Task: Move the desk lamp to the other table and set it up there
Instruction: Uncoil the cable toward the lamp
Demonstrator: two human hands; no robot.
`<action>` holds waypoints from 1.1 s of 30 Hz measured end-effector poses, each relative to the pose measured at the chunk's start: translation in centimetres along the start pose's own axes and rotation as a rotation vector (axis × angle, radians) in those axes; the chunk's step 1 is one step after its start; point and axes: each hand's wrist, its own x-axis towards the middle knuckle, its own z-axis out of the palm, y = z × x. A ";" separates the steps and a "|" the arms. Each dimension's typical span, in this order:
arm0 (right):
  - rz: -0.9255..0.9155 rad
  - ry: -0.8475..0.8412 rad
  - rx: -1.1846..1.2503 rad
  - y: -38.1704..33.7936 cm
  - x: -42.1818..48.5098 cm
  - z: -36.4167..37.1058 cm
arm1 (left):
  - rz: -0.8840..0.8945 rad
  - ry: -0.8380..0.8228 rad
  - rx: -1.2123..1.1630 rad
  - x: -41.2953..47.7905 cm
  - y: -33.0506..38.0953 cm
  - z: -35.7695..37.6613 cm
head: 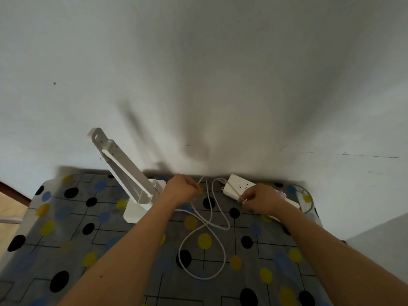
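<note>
A white folding desk lamp (130, 173) stands on its flat base at the back of the table (66, 250), its arm leaning up and to the left against the wall. Its thin white cable (205, 250) lies in loose loops on the patterned cloth between my arms. My left hand (181, 191) is closed on the cable just right of the lamp base. My right hand (260, 200) pinches the cable's end right over the white power strip (238, 187), which lies against the wall.
The table is covered by a grey cloth with black, yellow and blue dots and sits tight against a white wall (198, 85). A grey cord (309, 199) curls behind the power strip at the right. Wooden floor (11, 215) shows at the left.
</note>
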 end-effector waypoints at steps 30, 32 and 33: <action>0.095 0.158 0.886 -0.7 -0.8 -4.9 | 0.041 -0.191 -0.731 0.7 1.8 0.5; 0.145 0.175 0.620 -0.8 -0.8 -4.7 | 0.058 -0.180 -0.729 0.5 2.8 0.3; 0.150 0.198 0.457 -1.1 -1.0 -4.7 | 0.092 -0.149 -0.625 0.5 3.5 0.3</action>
